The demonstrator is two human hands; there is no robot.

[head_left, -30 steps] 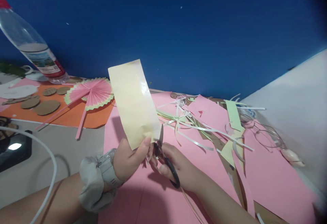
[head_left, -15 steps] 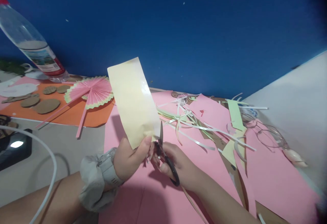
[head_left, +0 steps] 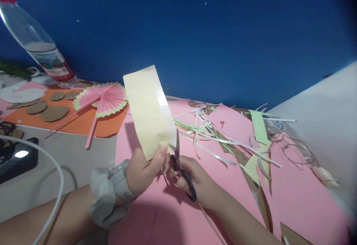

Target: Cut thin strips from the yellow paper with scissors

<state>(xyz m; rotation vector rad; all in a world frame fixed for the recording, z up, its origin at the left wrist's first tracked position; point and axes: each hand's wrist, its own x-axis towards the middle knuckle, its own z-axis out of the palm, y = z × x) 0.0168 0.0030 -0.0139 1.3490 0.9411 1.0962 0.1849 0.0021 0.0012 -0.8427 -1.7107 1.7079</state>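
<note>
My left hand [head_left: 145, 170] pinches the lower edge of a pale yellow paper strip [head_left: 149, 109] and holds it upright above the table. A grey watch and a grey scrunchie sit on that wrist. My right hand [head_left: 195, 180] grips black-handled scissors [head_left: 181, 168], fingers through the loops. The blades point up along the strip's right edge, touching its lower right corner. A thin cut sliver hangs down below my right hand.
Pink paper sheets [head_left: 292, 196] cover the table under my hands, strewn with several paper strips [head_left: 212, 137]. A pink folded fan [head_left: 102, 99] lies on orange paper [head_left: 80, 126] with cardboard discs. A plastic bottle [head_left: 36, 44] stands at back left. A white cable [head_left: 52, 170] and a black device lie left.
The strip and both hands have shifted slightly right, and the scissor blades reach a little higher along the strip's right edge.
</note>
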